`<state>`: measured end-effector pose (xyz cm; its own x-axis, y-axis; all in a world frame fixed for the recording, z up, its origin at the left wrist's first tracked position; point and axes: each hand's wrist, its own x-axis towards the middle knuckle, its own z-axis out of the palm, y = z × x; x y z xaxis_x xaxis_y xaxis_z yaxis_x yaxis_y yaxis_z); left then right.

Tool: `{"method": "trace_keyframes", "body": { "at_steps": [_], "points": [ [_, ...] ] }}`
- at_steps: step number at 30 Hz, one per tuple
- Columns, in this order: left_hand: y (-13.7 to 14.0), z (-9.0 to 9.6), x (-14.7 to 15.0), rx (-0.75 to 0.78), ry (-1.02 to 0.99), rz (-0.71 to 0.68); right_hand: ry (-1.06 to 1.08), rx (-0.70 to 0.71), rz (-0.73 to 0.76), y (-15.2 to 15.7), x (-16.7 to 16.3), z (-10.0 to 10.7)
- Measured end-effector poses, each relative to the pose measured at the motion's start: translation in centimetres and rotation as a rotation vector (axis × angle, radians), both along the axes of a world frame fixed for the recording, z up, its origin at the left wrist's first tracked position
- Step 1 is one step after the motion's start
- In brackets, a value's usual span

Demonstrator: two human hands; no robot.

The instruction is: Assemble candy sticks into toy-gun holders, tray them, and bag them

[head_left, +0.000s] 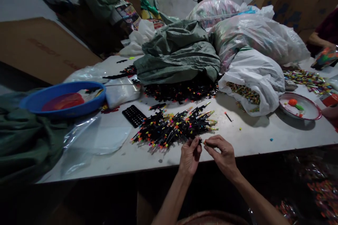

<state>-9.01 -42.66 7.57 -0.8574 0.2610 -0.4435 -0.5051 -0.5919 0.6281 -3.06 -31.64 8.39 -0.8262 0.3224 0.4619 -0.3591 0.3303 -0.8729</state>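
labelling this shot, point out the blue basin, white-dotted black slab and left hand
blue basin point(79, 112), head view: near wall
white-dotted black slab point(133, 116), head view: top face
left hand point(189, 155), head view: its middle

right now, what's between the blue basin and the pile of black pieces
In the head view, a black holed tray beside the pile, then clear plastic and dark red bits nearer the basin.

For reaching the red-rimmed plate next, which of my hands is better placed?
Your right hand, I'd say: it's nearer the plate, while your left hand is farther off, by the pile of black pieces.
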Motion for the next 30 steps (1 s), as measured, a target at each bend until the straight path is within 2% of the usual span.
{"method": "trace_keyframes", "body": {
  "at_steps": [5, 9, 13, 17, 20, 23, 25, 27, 28, 30],
  "points": [
    [-0.1, 0.7, 0.2, -0.003, 0.123, -0.028, 0.021, 0.003, -0.038, -0.3, 0.8, 0.4],
    [-0.2, 0.9, 0.2, -0.009, 0.155, -0.034, 0.025, -0.008, 0.000, -0.1, 0.8, 0.7],
    [-0.2, -0.1, 0.2, -0.007, 0.082, -0.011, -0.021, -0.076, 0.038, -0.4, 0.4, 0.0],
    [0.7, -1.1, 0.0, -0.012, 0.031, -0.050, 0.002, 0.019, 0.001, -0.6, 0.1, -1.1],
    [1.7, -1.6, 0.0, -0.043, 0.040, -0.086, -0.139, -0.078, 0.004, 0.6, 0.1, -1.3],
    [2.1, -2.0, 0.6, -0.162, 0.150, -0.133, -0.436, -0.209, 0.156, 2.5, 0.4, -1.1],
    [1.3, -2.3, 1.2, -0.301, 0.282, -0.212, -0.592, -0.229, 0.377, 3.2, 0.5, -1.4],
    [-0.4, -2.8, 1.8, -0.462, 0.465, -0.314, -0.640, -0.212, 0.565, 3.1, 0.4, -1.9],
    [-1.5, -3.2, 2.0, -0.551, 0.573, -0.359, -0.642, -0.192, 0.605, 2.9, 0.2, -2.3],
    [-4.4, -3.9, 2.2, -0.780, 0.803, -0.371, -0.640, -0.095, 0.545, 2.1, -0.3, -3.0]
  ]
}}
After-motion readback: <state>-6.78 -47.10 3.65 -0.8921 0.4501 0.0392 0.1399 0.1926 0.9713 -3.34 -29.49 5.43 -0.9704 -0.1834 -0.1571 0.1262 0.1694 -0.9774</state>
